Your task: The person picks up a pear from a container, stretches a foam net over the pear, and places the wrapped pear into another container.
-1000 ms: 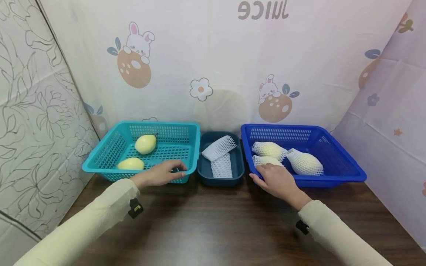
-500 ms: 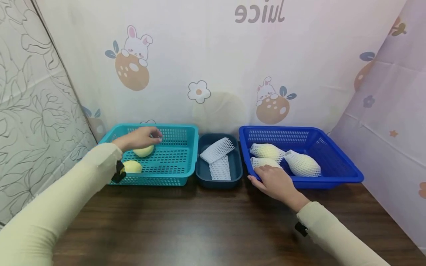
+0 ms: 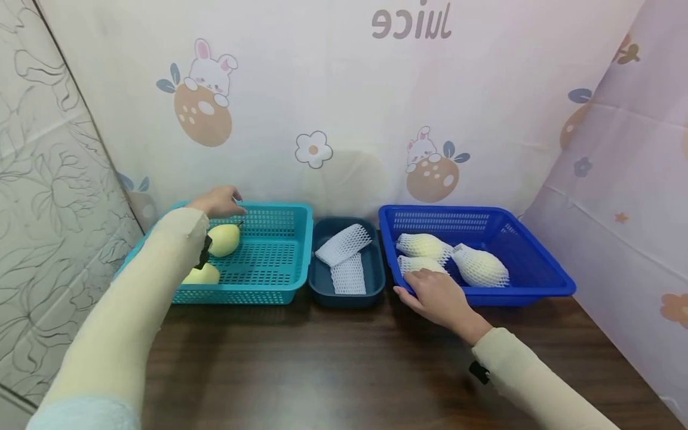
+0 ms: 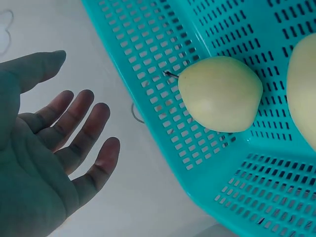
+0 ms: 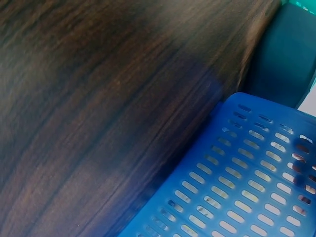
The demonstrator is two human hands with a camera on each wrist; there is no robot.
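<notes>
My left hand [image 3: 217, 202] is at the back rim of the turquoise basket [image 3: 269, 286], fingers spread and holding nothing. In the left wrist view its palm and fingers [image 4: 81, 143] are outside the basket wall. A bare pale yellow pear [image 4: 222, 94] with a dark stem lies inside near it. Partly behind the sleeve is a second pear [image 3: 203, 275]. My right hand [image 3: 438, 298] grips the front-left rim of the blue basket [image 3: 537, 291], fingers over the edge and thumb outside. Beside its fingertips lies a pear in a white foam net [image 3: 421, 264].
Two more netted pears, one at the back [image 3: 424, 246] and one to the right [image 3: 480, 266], lie in the blue basket. Between the baskets stands a dark blue bin [image 3: 322, 286] with two empty foam nets [image 3: 348, 275]. A printed curtain [image 3: 344, 89] hangs behind the brown table [image 3: 322, 370].
My left hand has moved from the turquoise basket's front right corner, over the pears, to its back rim. The right hand stays on the blue basket. The head view has shifted slightly.
</notes>
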